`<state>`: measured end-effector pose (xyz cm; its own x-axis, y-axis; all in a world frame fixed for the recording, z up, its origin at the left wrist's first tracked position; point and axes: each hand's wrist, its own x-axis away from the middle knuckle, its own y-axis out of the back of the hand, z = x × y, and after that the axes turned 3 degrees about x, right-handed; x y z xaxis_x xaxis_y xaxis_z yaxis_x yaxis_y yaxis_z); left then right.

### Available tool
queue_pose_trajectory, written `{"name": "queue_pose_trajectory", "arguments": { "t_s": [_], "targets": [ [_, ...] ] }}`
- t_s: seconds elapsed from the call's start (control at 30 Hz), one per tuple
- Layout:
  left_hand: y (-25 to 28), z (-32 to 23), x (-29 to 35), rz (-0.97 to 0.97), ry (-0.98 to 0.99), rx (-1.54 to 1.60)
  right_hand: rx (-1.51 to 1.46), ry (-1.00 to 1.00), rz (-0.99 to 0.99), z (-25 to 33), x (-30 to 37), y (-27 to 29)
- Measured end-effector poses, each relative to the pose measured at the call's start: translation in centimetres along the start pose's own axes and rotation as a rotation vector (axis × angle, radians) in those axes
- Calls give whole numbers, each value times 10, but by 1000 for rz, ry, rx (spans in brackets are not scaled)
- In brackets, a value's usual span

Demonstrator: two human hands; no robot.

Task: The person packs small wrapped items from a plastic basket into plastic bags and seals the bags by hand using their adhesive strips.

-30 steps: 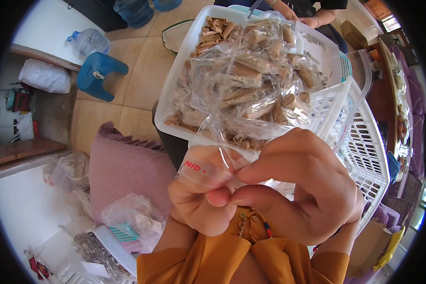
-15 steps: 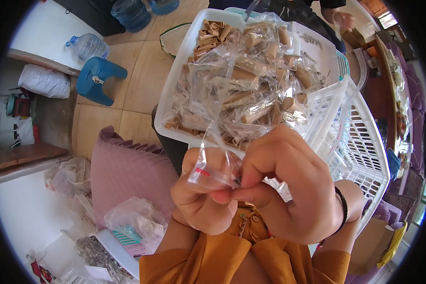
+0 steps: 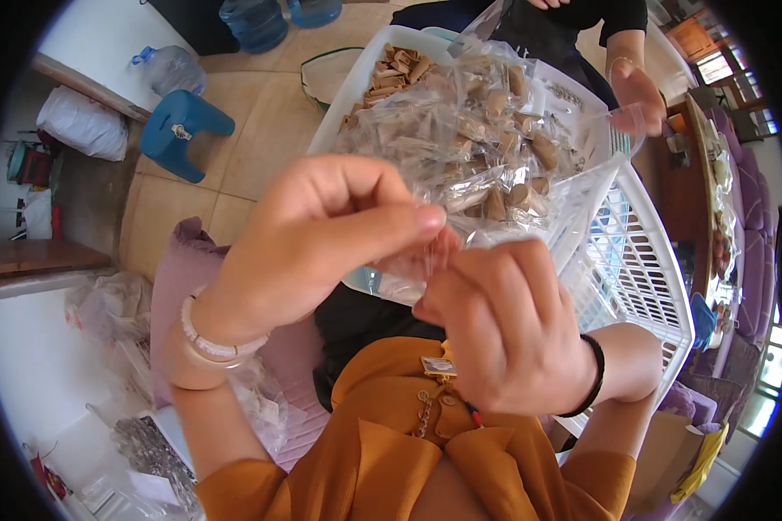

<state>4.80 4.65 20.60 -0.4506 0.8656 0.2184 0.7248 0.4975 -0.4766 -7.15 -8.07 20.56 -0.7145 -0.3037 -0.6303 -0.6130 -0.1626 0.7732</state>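
I see left hand (image 3: 321, 234) and right hand (image 3: 495, 330) both pinching a small clear packet (image 3: 427, 257), raised over white tray (image 3: 339, 117) for close handling.

Your two hands are meeting close in front of your chest, your left hand (image 3: 321, 234) and right hand (image 3: 504, 330) crowding the near rim of the white tray (image 3: 343, 104). Heaped clear packets (image 3: 478, 130) are filling the tray, leaving no bare bottom. The white slatted basket (image 3: 643, 269) is walling your right. Another person's hand (image 3: 639, 91) is occupying the far corner. Tiled floor (image 3: 261, 148) lies open to your left.
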Motion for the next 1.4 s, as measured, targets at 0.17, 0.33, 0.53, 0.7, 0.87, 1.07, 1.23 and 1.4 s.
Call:
{"name": "queue_pose_trajectory", "arguments": {
  "t_s": [0.17, 0.33, 0.53, 0.7, 0.87, 1.07, 1.23, 1.4],
  "targets": [
    [3, -24, -4, -70, -218, 19, -305, -121, 207, 11, 2, 19],
    [-3, -6, 11, -87, -200, -51, -472, -288, -55, -14, -16, 40],
    [-3, 12, 13, -70, -364, -83, -435, -246, -94, -11, -25, 10],
    [-8, 16, 13, -51, -382, 195, -226, -73, -230, -11, -15, -13],
    [-11, 15, 16, -61, -347, 254, -126, 8, -286, -8, -13, -20],
    [-3, 21, 16, -10, -334, 306, -217, -180, -264, 2, -22, -20],
    [2, 19, 17, -19, -320, 272, -241, -201, -136, 7, -28, -16],
    [4, 12, 20, 13, -274, 232, -77, -16, 108, 5, -32, -6]
  ]
}}
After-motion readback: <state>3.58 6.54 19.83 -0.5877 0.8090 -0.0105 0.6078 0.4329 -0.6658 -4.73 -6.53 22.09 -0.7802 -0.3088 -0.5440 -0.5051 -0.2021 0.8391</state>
